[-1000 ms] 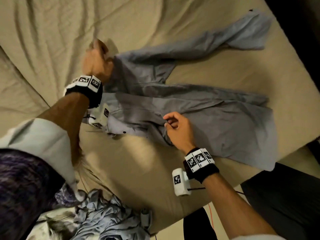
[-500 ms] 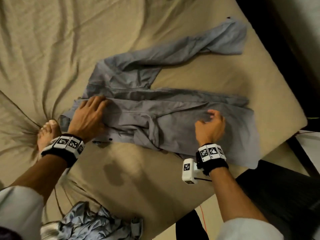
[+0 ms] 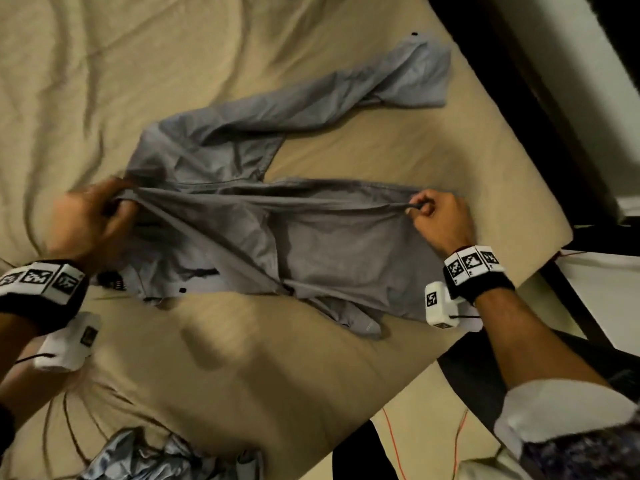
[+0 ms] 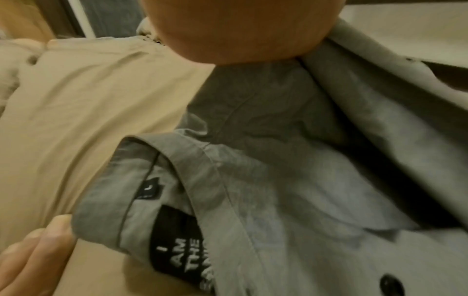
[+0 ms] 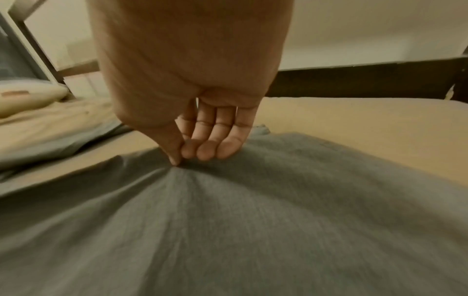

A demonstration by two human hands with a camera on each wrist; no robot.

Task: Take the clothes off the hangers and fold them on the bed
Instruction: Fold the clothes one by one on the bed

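Both grips closed on one grey shirt: left hand bunched round the collar end, right hand pinching the cloth near the hem end between thumb and fingers. Between the two grips a single raised fold, drawn taut and running straight from hand to hand across the head view. Long axis of the shirt body therefore along the line joining the grips, collar toward the left, hem toward the right. Below the taut fold, toward the person: the near half of the body, lying flat on the bed, with the inner neck label and a dark button facing up beside the left grip. Beyond the fold, away from the person: the far shoulder and one sleeve, trailing off to the far right, its cuff near the bed's edge and nearer the right hand than the left. Likely step in hand: a lengthwise fold of the body, the lifted edge to travel square to the axis; direction of travel not decidable from these views. Farther out, near the bottom edge: a crumpled pale-blue garment, well apart from the shirt. No hanger visible
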